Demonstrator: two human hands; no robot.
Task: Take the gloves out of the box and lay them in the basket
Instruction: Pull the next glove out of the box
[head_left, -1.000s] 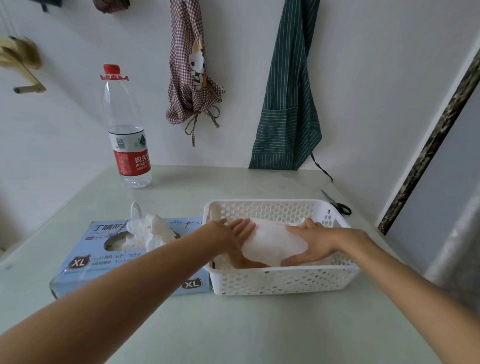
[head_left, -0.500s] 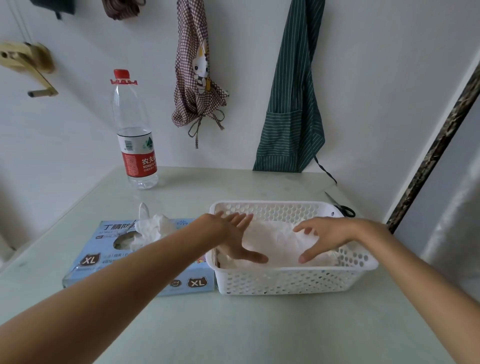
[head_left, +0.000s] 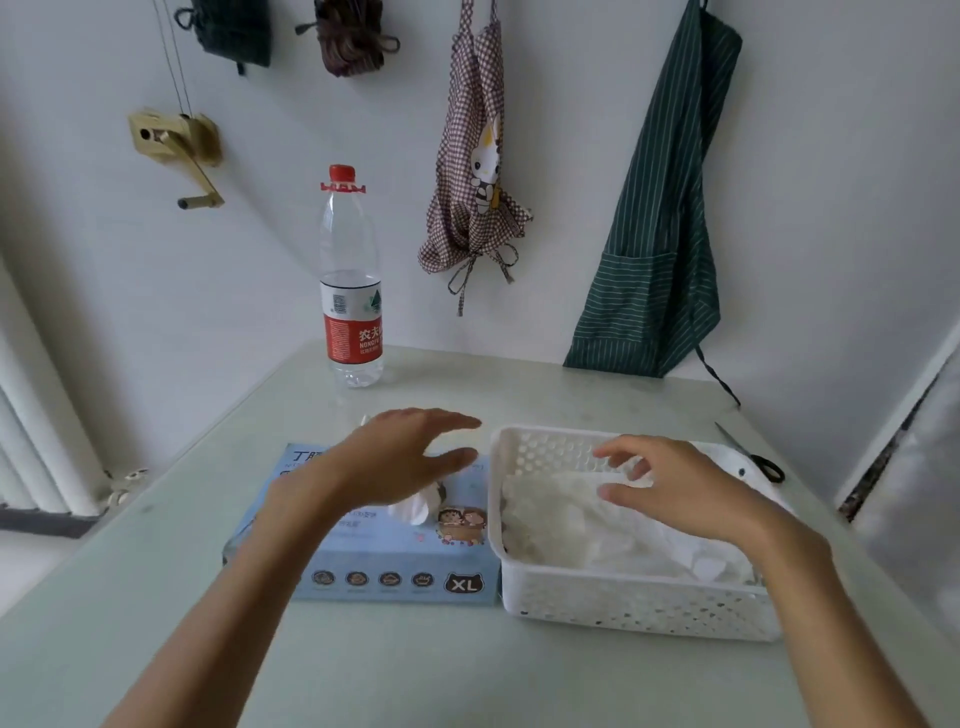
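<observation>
A light blue glove box (head_left: 384, 566) marked XL lies on the table, left of a white perforated basket (head_left: 634, 603). White gloves (head_left: 576, 525) lie piled inside the basket. Another white glove (head_left: 410, 509) sticks out of the box's top slot, partly hidden by my left hand. My left hand (head_left: 395, 457) hovers over the box with fingers spread and holds nothing. My right hand (head_left: 670, 483) hovers above the basket's gloves, fingers apart, holding nothing.
A water bottle (head_left: 352, 291) with a red label stands at the back of the table. Black-handled scissors (head_left: 753, 454) lie behind the basket on the right. Two aprons (head_left: 654, 249) hang on the wall behind.
Both hands have lifted off the gloves in the basket. My left hand has moved left, from the basket to above the box. My view has tilted upward.
</observation>
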